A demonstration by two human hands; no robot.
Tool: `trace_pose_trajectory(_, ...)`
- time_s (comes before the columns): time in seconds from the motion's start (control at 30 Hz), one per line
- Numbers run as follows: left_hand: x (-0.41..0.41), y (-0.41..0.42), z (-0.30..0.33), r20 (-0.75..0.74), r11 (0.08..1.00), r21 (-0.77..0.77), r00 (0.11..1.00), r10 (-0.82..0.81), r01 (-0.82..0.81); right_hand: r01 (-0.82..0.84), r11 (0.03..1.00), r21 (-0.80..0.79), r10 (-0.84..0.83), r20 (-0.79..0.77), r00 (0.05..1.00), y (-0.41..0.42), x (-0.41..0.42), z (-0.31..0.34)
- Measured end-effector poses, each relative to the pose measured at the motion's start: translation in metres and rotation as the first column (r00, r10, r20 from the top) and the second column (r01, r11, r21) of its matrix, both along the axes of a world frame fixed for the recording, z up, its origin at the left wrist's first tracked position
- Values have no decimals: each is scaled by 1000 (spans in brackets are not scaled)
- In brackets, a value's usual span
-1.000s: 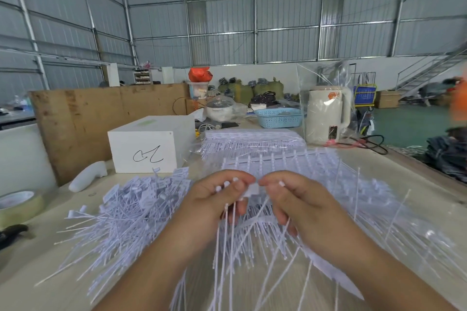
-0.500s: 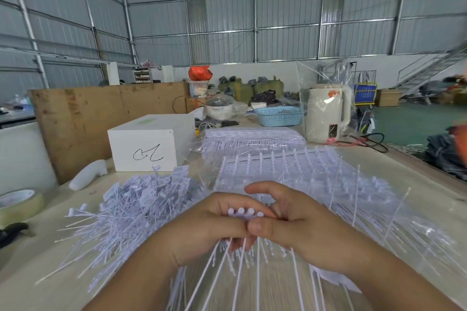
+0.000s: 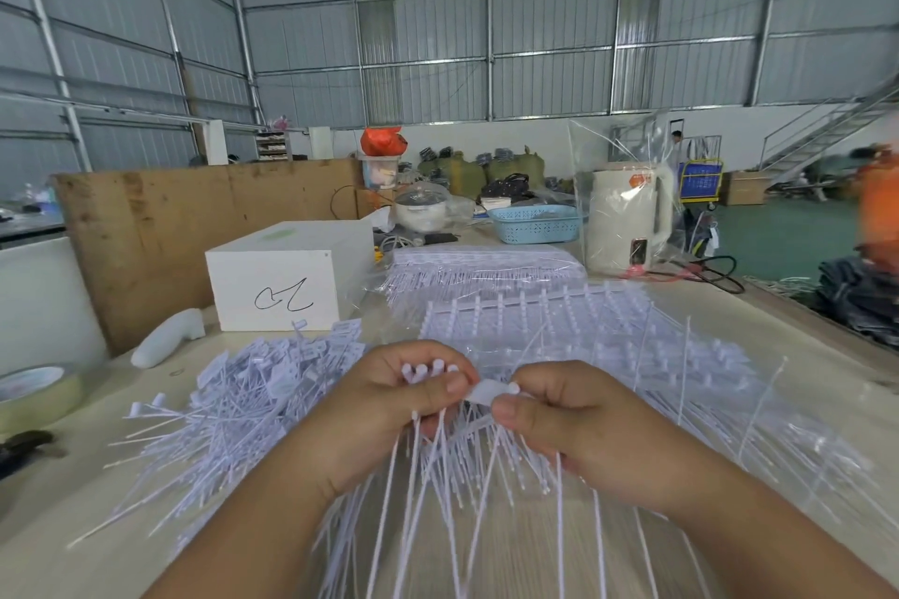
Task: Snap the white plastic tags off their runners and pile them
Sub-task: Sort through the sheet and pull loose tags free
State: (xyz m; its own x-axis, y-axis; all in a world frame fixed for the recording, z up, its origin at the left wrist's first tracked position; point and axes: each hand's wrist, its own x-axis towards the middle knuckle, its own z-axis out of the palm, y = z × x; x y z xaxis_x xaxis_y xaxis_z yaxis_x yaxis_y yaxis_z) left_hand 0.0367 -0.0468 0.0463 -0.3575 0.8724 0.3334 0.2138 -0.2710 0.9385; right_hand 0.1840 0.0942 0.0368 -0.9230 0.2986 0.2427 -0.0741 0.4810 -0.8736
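White tags pinched in both hands' grip, loose pile left, white box behind.

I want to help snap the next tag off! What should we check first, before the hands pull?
1. Left hand grips the bunch of thin white plastic tags: ok.
2. Right hand pinches one flat white tag head: ok.
3. Pile of loose white snapped tags sits beside the left hand: ok.
4. Sheets of white tags on runners wait behind the hands: ok.
5. Tag fully free of its runner: cannot tell.
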Motion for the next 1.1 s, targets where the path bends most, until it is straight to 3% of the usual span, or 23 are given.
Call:
trace_pose_trajectory(0.17, 15, 15, -4, 32, 949, 143, 960, 278, -280, 216, 976, 15, -208, -219, 953, -9, -11, -1)
trace_pose_trajectory(0.3, 23, 20, -4, 102, 863, 192, 884, 456, -467, 375, 923, -92, -384, -323, 865, -10, -13, -1)
trace_pose_trajectory(0.4, 7, 12, 1, 247, 834, 141, 835, 492, -533, 317, 933, -171, -355, -286, 890, -1, -7, 1)
trace_pose_trajectory(0.5, -1, 5, 3, 152, 902, 91, 901, 407, -423, 138, 965, -223, -186, -208, 960, 2, -6, -4)
trace_pose_trajectory(0.6, 8, 4, 3, -26, 990, 21, 990, 139, -138, 12, 992, -126, -32, -155, 987, -3, -9, -6)
trace_pose_trajectory(0.67, 12, 3, 2, -83, 999, -31, 996, -13, 10, -64, 994, -84, 51, -138, 989, -5, -7, -5)
trace_pose_trajectory(0.77, 9, 1, 2, -98, 988, -114, 988, -117, 106, -127, 987, -96, 115, -125, 985, -6, -2, -1)
trace_pose_trajectory(0.9, 3, -4, 2, -69, 944, -227, 963, -260, 239, -87, 992, -89, 80, -80, 994, -8, -3, -1)
trace_pose_trajectory(1.1, 5, -2, -1, -47, 957, -182, 970, -239, 227, -123, 989, -77, 114, -115, 987, -7, -4, -2)
